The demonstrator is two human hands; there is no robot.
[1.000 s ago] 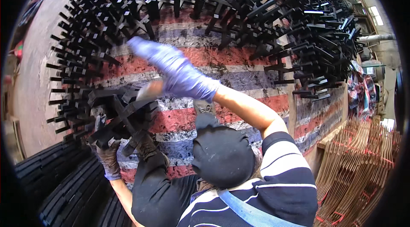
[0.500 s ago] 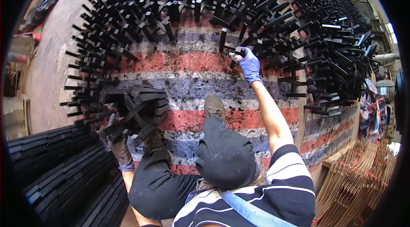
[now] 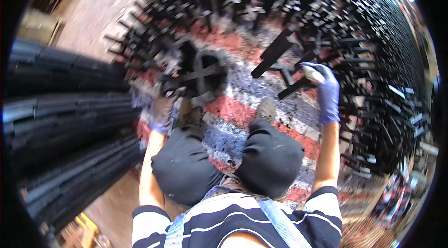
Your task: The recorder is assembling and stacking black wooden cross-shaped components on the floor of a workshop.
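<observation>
Daylight, bright, even; no hard shadows. Motion blur strongest at left hand [image 3: 163, 108] and black metal cluster [image 3: 198, 75] above it; right hand [image 3: 326, 89] sharper, glove tip slightly overexposed. Bright glare patch far upper right of right hand. Fisheye bends black strips [image 3: 60, 122] left of left hand; corners vignetted black.

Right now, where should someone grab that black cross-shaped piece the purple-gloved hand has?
Probably by one bare arm of the black cross piece, coming from the right, as the right hand does. Its arms stick out as flat bars, easy to wrap fingers around; the centre joint looks bulkier.
</observation>
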